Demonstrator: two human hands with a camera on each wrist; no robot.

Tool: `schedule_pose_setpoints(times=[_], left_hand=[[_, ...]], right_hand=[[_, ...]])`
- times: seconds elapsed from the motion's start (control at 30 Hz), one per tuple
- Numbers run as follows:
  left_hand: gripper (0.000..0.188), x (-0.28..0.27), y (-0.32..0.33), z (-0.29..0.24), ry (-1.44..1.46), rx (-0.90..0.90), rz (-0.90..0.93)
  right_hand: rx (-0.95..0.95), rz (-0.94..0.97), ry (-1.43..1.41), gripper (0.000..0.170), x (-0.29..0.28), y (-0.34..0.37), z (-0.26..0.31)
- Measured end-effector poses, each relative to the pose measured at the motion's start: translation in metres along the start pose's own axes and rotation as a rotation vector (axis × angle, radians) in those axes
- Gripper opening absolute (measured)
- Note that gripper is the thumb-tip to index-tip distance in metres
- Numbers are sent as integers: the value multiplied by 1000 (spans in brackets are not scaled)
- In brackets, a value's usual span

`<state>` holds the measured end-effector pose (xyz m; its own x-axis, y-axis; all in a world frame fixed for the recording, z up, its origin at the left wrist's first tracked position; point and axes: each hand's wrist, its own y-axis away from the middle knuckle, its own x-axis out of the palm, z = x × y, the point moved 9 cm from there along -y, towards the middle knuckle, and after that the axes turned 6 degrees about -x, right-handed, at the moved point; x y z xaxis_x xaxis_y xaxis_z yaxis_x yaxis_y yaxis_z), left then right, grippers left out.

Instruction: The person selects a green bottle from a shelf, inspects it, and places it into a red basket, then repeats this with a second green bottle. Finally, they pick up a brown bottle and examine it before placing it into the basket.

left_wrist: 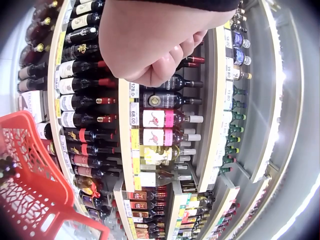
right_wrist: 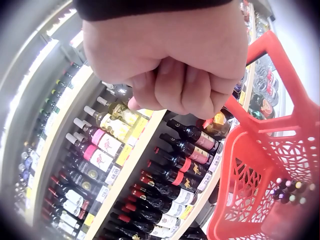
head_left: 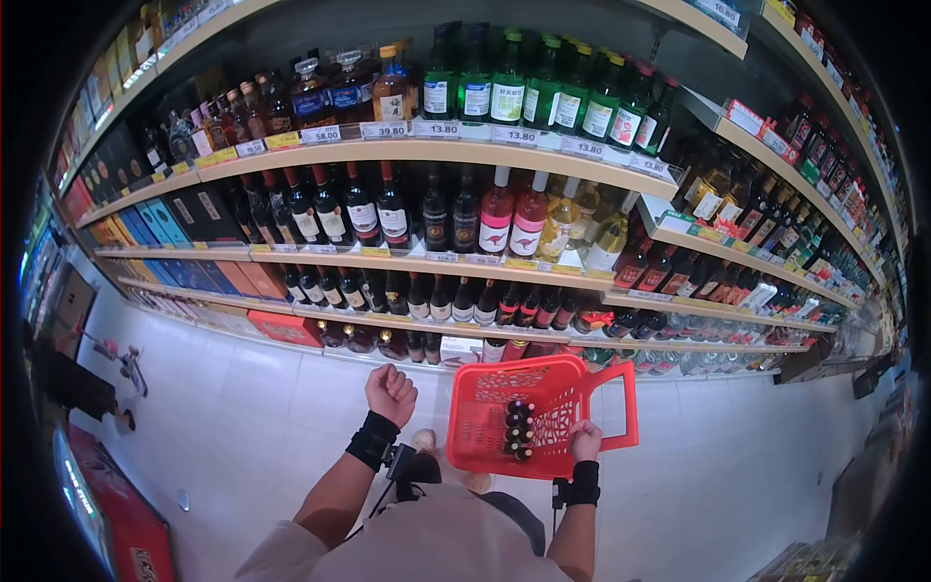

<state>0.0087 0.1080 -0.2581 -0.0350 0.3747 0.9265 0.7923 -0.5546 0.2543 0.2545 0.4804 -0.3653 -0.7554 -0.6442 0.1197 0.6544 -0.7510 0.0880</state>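
My left hand [head_left: 391,393] is curled into a fist in front of the low wine shelves and holds nothing. In the left wrist view, that fist [left_wrist: 160,45] covers part of a row of wine bottles. My right hand [head_left: 585,440] is also curled, overlapping the near handle side of a red shopping basket [head_left: 465,373]. In the right wrist view, its bent fingers [right_wrist: 170,90] show nothing between them, and the basket's handle [right_wrist: 282,60] passes to the right of the fist. Several small dark bottles [head_left: 519,432] with light caps are grouped inside the basket.
Shelves ahead hold green bottles [head_left: 507,82], pink-labelled bottles [head_left: 496,215] and dark wine bottles [head_left: 363,209], with price tags [head_left: 515,135] along the edges. More shelving angles off right. A white tiled floor [head_left: 233,388] lies below; a red display [head_left: 121,495] stands left.
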Motion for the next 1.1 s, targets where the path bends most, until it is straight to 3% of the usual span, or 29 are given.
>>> schedule_pose_setpoints(times=[0.2, 0.63, 0.83, 0.93, 1.1], left_hand=[[40, 0, 8, 4, 28, -20, -23], [35, 0, -25, -26, 72, -63, 42], [36, 18, -56, -104, 20, 28, 163], [40, 15, -65, -138, 6, 93, 85], [36, 14, -78, -188, -25, 108, 112]], right_hand=[[53, -2, 45, 29, -7, 4, -11], [23, -88, 85, 29, 9, -3, -20], [-75, -61, 5, 26, 88, -27, 5], [-126, -28, 53, 25, 126, -44, 33], [-186, 21, 97, 22, 188, -74, 84]])
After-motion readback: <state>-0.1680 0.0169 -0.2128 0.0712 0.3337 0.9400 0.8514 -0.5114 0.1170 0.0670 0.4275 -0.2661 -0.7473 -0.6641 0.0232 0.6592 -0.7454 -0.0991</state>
